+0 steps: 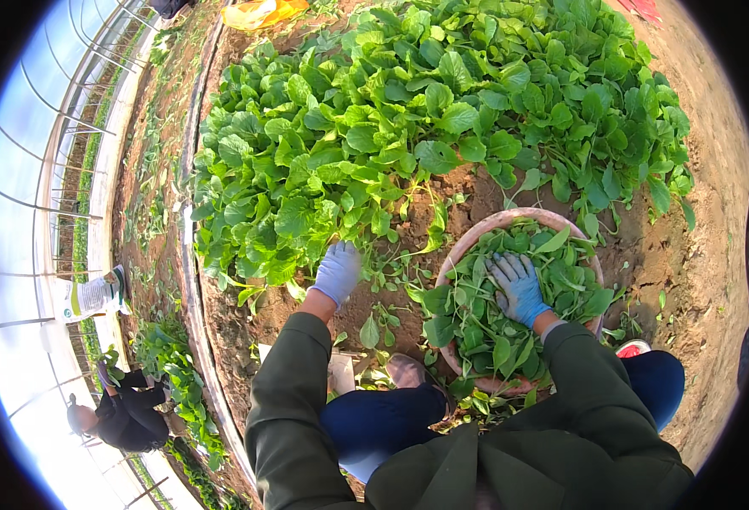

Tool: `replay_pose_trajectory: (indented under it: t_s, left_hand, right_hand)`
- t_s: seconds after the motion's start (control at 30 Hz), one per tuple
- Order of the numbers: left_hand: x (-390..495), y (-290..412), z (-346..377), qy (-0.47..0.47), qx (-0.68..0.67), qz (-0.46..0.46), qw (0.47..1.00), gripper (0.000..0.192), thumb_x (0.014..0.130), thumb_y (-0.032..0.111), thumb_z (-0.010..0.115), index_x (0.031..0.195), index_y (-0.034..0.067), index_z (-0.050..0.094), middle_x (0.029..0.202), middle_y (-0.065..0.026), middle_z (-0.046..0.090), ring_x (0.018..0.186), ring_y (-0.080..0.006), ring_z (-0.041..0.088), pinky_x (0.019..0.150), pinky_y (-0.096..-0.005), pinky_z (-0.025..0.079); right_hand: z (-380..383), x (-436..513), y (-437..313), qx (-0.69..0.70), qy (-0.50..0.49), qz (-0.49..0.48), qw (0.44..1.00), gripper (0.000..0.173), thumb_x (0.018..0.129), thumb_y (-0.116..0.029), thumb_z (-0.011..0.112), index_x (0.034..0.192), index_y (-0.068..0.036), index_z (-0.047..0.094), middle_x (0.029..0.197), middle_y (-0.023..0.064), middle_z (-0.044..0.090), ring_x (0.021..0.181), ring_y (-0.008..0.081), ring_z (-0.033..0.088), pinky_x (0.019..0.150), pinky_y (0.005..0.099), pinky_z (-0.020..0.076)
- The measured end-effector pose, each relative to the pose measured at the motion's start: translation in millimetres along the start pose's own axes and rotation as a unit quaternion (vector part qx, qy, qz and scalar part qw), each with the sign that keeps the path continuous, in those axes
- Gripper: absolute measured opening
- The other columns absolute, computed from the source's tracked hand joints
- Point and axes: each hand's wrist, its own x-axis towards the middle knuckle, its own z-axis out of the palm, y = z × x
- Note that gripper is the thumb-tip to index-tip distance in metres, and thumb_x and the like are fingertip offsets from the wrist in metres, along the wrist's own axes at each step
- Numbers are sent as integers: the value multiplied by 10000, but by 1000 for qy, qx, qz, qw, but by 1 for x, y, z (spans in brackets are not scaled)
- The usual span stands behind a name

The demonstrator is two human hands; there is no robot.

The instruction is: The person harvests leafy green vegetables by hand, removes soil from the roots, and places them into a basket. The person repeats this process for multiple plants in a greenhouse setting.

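Note:
My left hand [338, 273], in a pale glove, reaches to the near edge of a dense bed of leafy green vegetables [374, 134]. Its fingertips are partly hidden at the plants' bases, so whether they grip a stem is unclear. To the right, a round pinkish tub [460, 245] stands on the soil, heaped with loose picked greens [502, 350]. My right hand [517, 290], in a bluish glove with soiled fingers, lies palm down on that heap, fingers somewhat apart. Small seedlings or weeds [380, 322] grow on the soil between my hands.
My shoe [406, 371] is close to the tub's left side. A pale board-like piece [342, 371] lies beside it. Leftward, a pale strip [205, 357] borders the bed; past it are a co-worker [135, 414] holding greens and a white printed sack [87, 298]. Yellow-orange plastic [263, 13] lies at the far end.

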Motion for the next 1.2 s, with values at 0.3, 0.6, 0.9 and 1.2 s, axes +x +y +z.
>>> replay_pose_trajectory:
  t_s: [0.3,0.6,0.9,1.2]
  left_hand:
    - [113,-38,104,-285,91,-140,944,400,903,274,471,1255,101,548,1341,-112,502,1245,-306,449,1027,-504,290]
    - [129,-56,153,-264,165,-206,928,600,942,321,423,1486,127,260,1531,-75,263,1374,-305,293,1057,-545,278]
    - [139,-36,160,-343,231,-153,898,507,944,425,448,1386,177,469,1432,-12,447,1289,-265,443,1009,-546,350]
    - [118,-30,109,-394,39,-185,899,354,907,244,515,1221,123,626,1241,-56,617,1109,-240,608,836,-503,472]
  right_hand:
    - [1,7,7,6,-12,7,1000,657,727,-300,515,1344,-78,467,1335,140,455,1211,336,413,1042,508,258]
    - [8,7,9,4,-9,9,1000,630,732,-311,500,1313,-68,497,1323,147,475,1194,348,432,1008,528,289]
    - [11,5,8,-20,-18,12,1000,612,789,-355,444,1325,-62,488,1329,155,473,1207,348,424,1030,506,269]
    - [14,2,9,-5,-11,15,1000,611,787,-349,444,1323,-58,487,1342,159,463,1210,354,418,1032,514,266]
